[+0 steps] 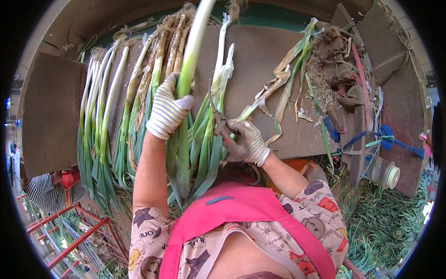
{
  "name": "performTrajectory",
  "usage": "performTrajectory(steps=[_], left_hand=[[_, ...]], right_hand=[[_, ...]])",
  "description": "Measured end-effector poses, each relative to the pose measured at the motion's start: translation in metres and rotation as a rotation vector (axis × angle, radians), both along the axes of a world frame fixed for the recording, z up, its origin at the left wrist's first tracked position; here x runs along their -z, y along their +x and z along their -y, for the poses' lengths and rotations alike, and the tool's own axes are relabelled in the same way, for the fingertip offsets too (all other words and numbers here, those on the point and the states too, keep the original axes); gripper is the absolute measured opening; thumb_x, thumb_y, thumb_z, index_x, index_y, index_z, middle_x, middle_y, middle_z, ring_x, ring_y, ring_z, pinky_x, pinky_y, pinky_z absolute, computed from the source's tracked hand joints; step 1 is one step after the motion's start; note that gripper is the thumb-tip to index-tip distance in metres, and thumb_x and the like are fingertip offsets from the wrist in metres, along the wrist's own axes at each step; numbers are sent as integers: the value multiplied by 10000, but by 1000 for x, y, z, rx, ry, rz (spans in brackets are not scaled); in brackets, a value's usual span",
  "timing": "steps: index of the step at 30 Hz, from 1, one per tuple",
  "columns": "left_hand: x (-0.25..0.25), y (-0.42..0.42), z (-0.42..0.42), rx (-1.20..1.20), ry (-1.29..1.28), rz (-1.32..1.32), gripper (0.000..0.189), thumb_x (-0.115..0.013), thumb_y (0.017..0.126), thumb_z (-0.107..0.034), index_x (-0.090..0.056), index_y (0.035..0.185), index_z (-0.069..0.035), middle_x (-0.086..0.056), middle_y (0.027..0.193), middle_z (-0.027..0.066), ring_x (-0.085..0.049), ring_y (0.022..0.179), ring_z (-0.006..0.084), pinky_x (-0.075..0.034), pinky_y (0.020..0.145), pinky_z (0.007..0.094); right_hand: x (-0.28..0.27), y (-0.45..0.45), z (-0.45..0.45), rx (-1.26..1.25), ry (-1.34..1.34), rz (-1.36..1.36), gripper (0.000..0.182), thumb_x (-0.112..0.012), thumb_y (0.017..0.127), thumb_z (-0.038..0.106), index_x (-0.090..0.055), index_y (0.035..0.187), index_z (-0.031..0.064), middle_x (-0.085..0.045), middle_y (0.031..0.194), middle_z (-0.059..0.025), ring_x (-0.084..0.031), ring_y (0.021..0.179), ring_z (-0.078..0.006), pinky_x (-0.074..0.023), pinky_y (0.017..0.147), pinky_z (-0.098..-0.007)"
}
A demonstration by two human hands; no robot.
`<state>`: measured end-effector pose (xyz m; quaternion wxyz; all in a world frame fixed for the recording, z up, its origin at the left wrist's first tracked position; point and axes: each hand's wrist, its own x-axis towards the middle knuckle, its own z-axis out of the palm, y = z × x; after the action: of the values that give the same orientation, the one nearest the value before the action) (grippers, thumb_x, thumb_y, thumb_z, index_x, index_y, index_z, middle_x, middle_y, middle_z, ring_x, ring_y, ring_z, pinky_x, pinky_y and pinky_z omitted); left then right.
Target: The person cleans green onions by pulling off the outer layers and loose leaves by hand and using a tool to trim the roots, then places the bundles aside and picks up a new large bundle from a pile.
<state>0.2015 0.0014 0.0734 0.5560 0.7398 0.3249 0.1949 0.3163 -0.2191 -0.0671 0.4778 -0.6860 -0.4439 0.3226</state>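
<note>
My left hand (170, 108), in a striped knit glove, grips a thick green onion stalk (196, 42). The white end of that stalk points away from me past the top of the view, and its green leaves hang toward my apron. In my right hand (247, 141), also gloved, is a pair of dark metal scissors (219, 123); its blades point away from me, beside the held stalk. Trimmed green onions (217, 83) lie between the two hands with their leaves toward me. Left of my left hand, unpeeled green onions (169, 42) with brown skins and roots lie side by side.
A row of peeled green onions (101, 90) lies farther left on the brown board (251, 52). Stripped leaves (289, 80) and a root-and-soil heap (334, 62) sit at right, near blue rope (386, 137) and a plastic jar (383, 172). A red metal rack (83, 240) stands lower left, near another person (43, 191).
</note>
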Motion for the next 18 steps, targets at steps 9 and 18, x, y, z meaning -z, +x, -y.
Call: performTrajectory(steps=[9, 18], left_hand=[[90, -46, 36, -211, -150, -183, 182, -666, 752, -86, -608, 907, -9, -611, 707, 51, -567, 606, 172, -490, 601, 336], [69, -74, 45, -232, -440, -96, 214, -685, 782, -113, -622, 966, -26, -628, 732, 36, -542, 558, 116, -439, 514, 263]], right_hand=[[-8, 0, 18, 97, -42, 309, 346, -772, 731, 236, -686, 995, 31, -670, 934, -211, -629, 891, -412, -506, 817, -476], [-18, -7, 36, -98, -178, 380, 400, -800, 754, 303, -682, 1032, 41, -666, 921, -194, -630, 893, -392, -506, 804, -478]])
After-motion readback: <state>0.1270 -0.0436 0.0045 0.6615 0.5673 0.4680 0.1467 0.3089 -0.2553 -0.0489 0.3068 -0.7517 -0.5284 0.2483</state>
